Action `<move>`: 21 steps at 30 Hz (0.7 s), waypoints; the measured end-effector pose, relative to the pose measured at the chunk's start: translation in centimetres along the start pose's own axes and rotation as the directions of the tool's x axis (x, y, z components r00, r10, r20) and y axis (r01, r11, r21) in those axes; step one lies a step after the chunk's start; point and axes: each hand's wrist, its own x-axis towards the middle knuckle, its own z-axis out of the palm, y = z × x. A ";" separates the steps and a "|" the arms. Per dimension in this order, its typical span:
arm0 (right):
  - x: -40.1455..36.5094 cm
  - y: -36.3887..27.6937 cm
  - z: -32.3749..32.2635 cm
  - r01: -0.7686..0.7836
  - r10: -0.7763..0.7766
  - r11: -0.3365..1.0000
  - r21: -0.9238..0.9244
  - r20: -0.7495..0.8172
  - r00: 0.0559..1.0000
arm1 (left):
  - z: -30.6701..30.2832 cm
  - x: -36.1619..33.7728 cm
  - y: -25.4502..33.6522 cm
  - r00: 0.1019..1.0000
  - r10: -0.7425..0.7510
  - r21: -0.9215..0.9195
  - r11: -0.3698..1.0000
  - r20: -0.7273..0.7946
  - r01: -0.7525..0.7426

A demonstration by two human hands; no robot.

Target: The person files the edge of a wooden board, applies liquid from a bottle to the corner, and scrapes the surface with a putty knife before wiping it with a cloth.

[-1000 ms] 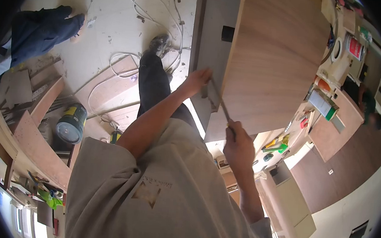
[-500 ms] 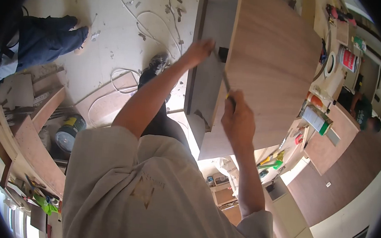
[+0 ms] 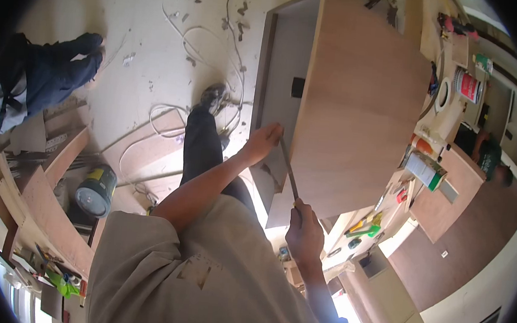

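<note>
A long, narrow metal file point(image 3: 287, 168) is held at both ends, lying against the near part of the cabinet's front edge. My right hand point(image 3: 306, 233) wraps round its handle. The fingers of my left hand point(image 3: 264, 142) pinch its far tip. Under the file stands a wooden cabinet box point(image 3: 360, 109) with a brown wood-grain panel facing up. Its open side, on the left, shows a grey interior and a dark rectangular cutout point(image 3: 298, 87).
Cables point(image 3: 186, 40) and scraps lie on the floor by my shoe point(image 3: 214, 97). At left are another person's legs point(image 3: 66, 64), a dark bucket point(image 3: 95, 192) and wood panels. To the right, a bench holds cans point(image 3: 425, 168) and tools; another person point(image 3: 489, 152) is beyond.
Both hands and the file have moved toward my body, along the cabinet's edge. The grip at both ends is kept. The legs at left have shifted slightly left in view.
</note>
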 end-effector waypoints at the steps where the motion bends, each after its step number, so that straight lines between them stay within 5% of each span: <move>1: 1.5 -0.4 -0.4 0.042 -0.040 0.999 0.033 -0.054 0.998 | -0.5 1.5 1.2 0.998 0.031 0.002 1.000 -0.046 -0.031; 3: 6.3 -1.4 -1.3 0.123 -0.107 0.988 0.098 -0.154 0.982 | -2.8 5.8 6.1 0.987 0.082 0.011 0.997 -0.136 -0.081; 5: 11.9 -3.5 -3.5 0.196 -0.165 0.976 0.101 -0.256 0.953 | -5.3 11.3 10.6 0.918 0.325 0.056 0.946 -0.226 -0.320; 7: 16.4 -5.9 -6.3 0.078 -0.036 0.963 0.260 -0.162 0.986 | -8.7 14.7 16.5 0.946 0.291 0.173 0.948 -0.144 -0.266; 10: 17.4 -6.2 -5.1 0.121 -0.080 0.972 0.201 -0.200 0.977 | -8.9 15.6 14.9 0.938 0.295 0.049 0.955 -0.184 -0.291; 14: 10.1 -2.6 -1.7 0.013 -0.007 0.988 0.156 -0.041 0.999 | -5.3 8.4 7.2 0.995 -0.039 -0.046 0.998 -0.092 0.035; 16: 5.5 -0.8 -0.9 -0.007 0.007 0.995 0.100 0.004 1.000 | -2.2 4.7 -0.2 0.985 0.165 0.229 0.962 -0.045 -0.151; 19: 3.3 -1.5 -2.1 -0.012 0.015 0.994 0.107 -0.029 0.999 | -1.3 2.5 4.2 0.985 -0.171 -0.011 0.985 0.020 0.171; 21: 6.7 -2.8 -3.4 0.042 -0.033 0.992 0.119 -0.074 0.997 | -2.0 5.6 4.6 0.994 0.060 0.106 0.993 -0.090 -0.050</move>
